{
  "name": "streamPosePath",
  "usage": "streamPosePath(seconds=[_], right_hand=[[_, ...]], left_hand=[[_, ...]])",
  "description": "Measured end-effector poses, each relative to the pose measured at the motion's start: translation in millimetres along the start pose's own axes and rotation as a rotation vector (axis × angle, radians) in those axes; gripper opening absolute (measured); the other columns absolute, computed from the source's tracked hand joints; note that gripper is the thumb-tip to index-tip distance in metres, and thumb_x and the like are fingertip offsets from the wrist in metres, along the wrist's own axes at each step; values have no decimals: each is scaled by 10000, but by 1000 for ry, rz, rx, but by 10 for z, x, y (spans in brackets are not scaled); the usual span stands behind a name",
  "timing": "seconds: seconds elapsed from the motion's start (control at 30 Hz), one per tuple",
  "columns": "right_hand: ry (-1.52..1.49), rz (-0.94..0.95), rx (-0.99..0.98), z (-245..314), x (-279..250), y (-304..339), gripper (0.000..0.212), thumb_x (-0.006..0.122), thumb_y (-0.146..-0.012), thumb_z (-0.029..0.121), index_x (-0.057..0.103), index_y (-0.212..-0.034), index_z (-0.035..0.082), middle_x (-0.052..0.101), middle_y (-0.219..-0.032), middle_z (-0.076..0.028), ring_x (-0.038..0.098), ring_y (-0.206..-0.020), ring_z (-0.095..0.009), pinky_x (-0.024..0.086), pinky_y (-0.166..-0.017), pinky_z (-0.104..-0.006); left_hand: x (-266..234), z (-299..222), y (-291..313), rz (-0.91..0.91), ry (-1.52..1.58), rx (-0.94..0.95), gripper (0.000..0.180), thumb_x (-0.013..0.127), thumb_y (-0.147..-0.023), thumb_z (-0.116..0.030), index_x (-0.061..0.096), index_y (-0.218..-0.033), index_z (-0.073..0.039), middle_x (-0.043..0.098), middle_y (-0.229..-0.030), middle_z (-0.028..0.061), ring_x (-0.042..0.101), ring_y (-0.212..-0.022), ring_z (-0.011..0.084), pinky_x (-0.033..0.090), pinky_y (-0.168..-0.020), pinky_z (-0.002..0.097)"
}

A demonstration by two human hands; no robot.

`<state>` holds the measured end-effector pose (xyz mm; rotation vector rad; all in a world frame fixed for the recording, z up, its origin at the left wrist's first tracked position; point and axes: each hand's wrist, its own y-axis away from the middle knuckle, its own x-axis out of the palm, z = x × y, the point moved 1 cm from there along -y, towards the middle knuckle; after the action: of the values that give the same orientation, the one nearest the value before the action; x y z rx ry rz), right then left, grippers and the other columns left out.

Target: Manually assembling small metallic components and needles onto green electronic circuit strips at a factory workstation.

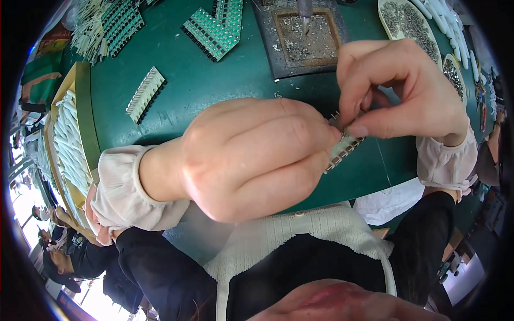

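Note:
My left hand [257, 158] is closed, back upward, gripping a small circuit board strip [340, 152] with metal pieces along its edges. Most of that strip is hidden under the fingers. Thumb and forefinger of my right hand [407, 91] pinch together at the strip's far end, touching the left fingertips. Whatever lies in that pinch is too small to make out. A thin wire hangs below the right hand. Left of my hands, a similar pale board strip [145, 95] lies on the green table [176, 107].
A soldering iron [304, 9] points down over a scrap-filled tray [276, 53]. Green circuit board panels [217, 35] lie at the back. Oval dishes of small metal parts [409, 32] and white tubes [455, 32] stand at right. A yellow-edged box [83, 96] holds white pieces at left.

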<state>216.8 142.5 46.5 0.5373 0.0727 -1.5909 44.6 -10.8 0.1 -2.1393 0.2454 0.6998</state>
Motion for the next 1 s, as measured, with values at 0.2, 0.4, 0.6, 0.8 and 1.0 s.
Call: streamPosePath(seconds=[0.2, 0.4, 0.6, 0.8, 1.0], right_hand=[[59, -283, -49, -141, 24, 114, 100, 707, -802, -9, 654, -874, 35, 609, -886, -8, 582, -783, -57, 405, -578, -178], [85, -412, 2, -47, 77, 133, 114, 675, -836, -45, 649, -918, 30, 637, -922, -19, 609, -806, -65, 410, -581, -170], [159, -322, -121, -79, 142, 77, 119, 711, -801, -31, 674, -903, 16, 622, -909, -44, 601, -788, -104, 415, -606, -201], [239, -223, -132, 49, 140, 63, 132, 733, -777, -30, 689, -897, 2, 599, -898, -64, 591, -780, -133, 429, -635, -230], [182, -203, -148, -9, 160, 81, 149, 731, -774, -56, 686, -907, -6, 583, -888, -66, 594, -753, -127, 452, -637, -232]], left_hand=[[6, -4, -9, 55, -160, 55, 271, 719, -674, 16, 681, -931, 91, 667, -974, 214, 693, -852, 343, 593, -683, 366], [-21, 19, -24, 127, -330, -53, 325, 715, -689, -29, 698, -1000, 65, 671, -1005, 205, 689, -849, 314, 575, -677, 332], [-52, -3, -4, 94, -371, 10, 347, 710, -676, -39, 682, -998, 85, 680, -1000, 224, 704, -847, 327, 578, -651, 333], [-56, 9, -32, 111, -389, 32, 346, 700, -671, -37, 676, -992, 88, 683, -1001, 227, 710, -889, 350, 587, -665, 344], [-39, -6, -39, 120, -373, 24, 320, 702, -682, -23, 675, -982, 85, 684, -1007, 220, 711, -905, 360, 589, -694, 353]])
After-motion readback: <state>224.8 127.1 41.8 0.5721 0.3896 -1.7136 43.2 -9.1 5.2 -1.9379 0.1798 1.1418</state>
